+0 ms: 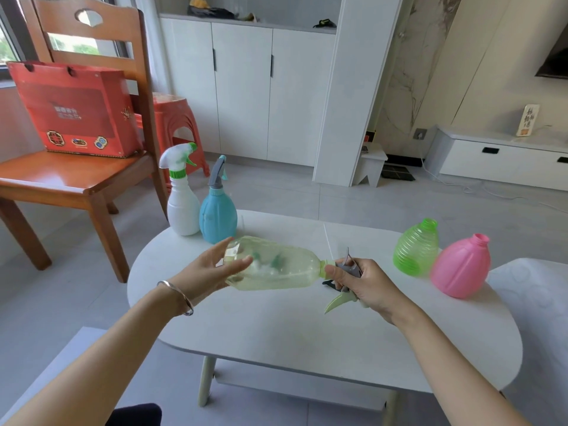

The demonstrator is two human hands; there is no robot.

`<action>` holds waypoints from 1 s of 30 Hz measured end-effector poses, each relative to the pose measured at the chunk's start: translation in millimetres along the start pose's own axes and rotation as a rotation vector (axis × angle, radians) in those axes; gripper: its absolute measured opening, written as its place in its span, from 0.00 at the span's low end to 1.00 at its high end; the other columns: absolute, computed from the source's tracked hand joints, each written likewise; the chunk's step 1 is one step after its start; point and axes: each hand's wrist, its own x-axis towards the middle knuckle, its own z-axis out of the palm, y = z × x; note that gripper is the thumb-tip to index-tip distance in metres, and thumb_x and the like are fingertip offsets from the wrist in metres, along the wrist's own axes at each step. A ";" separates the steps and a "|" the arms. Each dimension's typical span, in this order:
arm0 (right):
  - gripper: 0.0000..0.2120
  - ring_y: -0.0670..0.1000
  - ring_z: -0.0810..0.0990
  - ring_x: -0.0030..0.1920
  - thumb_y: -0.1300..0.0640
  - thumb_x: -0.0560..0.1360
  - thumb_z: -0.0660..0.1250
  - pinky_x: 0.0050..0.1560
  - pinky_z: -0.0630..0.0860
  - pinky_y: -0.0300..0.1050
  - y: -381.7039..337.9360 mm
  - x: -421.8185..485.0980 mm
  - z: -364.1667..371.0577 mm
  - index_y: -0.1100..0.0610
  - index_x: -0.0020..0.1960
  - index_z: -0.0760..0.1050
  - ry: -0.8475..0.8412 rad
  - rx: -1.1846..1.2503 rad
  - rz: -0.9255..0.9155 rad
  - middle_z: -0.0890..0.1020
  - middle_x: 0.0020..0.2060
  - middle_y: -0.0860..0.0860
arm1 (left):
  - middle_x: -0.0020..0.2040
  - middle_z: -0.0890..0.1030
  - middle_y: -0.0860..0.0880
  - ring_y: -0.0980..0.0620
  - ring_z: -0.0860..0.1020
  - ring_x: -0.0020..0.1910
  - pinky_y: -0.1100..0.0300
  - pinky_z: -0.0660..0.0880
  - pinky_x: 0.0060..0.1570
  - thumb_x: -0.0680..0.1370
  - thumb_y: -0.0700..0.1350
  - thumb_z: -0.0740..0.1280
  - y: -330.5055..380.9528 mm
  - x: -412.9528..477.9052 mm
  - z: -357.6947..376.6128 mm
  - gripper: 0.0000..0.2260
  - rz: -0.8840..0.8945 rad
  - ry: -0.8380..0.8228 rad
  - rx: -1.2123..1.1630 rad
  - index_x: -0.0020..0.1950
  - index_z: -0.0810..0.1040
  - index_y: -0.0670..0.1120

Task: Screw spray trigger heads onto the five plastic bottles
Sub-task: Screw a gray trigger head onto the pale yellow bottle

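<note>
A clear pale-green bottle [276,265] lies sideways in the air above the white table [276,333]. My left hand [212,272] holds its base end, fingers wrapped around it. My right hand [362,284] grips a grey and green spray trigger head [344,278] set at the bottle's neck, its green lever pointing down. At the table's back left stand a white bottle [183,207] and a blue bottle [217,216], each with a trigger head on. At the right, a green ribbed bottle [415,250] and a pink bottle [461,269] have open necks.
A thin clear dip tube [328,241] lies on the table behind my right hand. A wooden chair [76,179] with a red box [76,109] stands at the left, a red stool behind it. White cabinets line the far wall.
</note>
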 end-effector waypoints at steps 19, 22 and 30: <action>0.18 0.51 0.71 0.36 0.40 0.63 0.70 0.39 0.67 0.39 6.3 -1.7 2.8 0.55 0.40 0.77 -0.029 -0.034 0.085 0.74 0.30 0.51 | 0.67 0.71 0.46 0.47 0.78 0.59 0.51 0.80 0.52 0.66 0.62 0.69 -1.1 -2.6 5.1 0.31 -0.139 -0.062 0.133 0.67 0.61 0.68; 0.18 0.52 0.72 0.37 0.38 0.62 0.71 0.39 0.67 0.40 6.0 -1.6 1.9 0.53 0.38 0.78 -0.026 -0.005 0.104 0.75 0.30 0.50 | 0.69 0.70 0.51 0.51 0.75 0.64 0.53 0.73 0.62 0.59 0.51 0.81 -1.2 -3.5 -2.9 0.47 -0.022 -0.084 0.029 0.72 0.59 0.61; 0.15 0.53 0.73 0.38 0.38 0.60 0.73 0.47 0.70 0.47 5.2 0.6 9.8 0.50 0.31 0.79 -0.011 0.072 0.092 0.74 0.26 0.47 | 0.61 0.77 0.45 0.46 0.84 0.49 0.50 0.82 0.44 0.58 0.67 0.73 -5.5 -0.3 9.6 0.30 -0.085 0.025 -0.052 0.59 0.70 0.64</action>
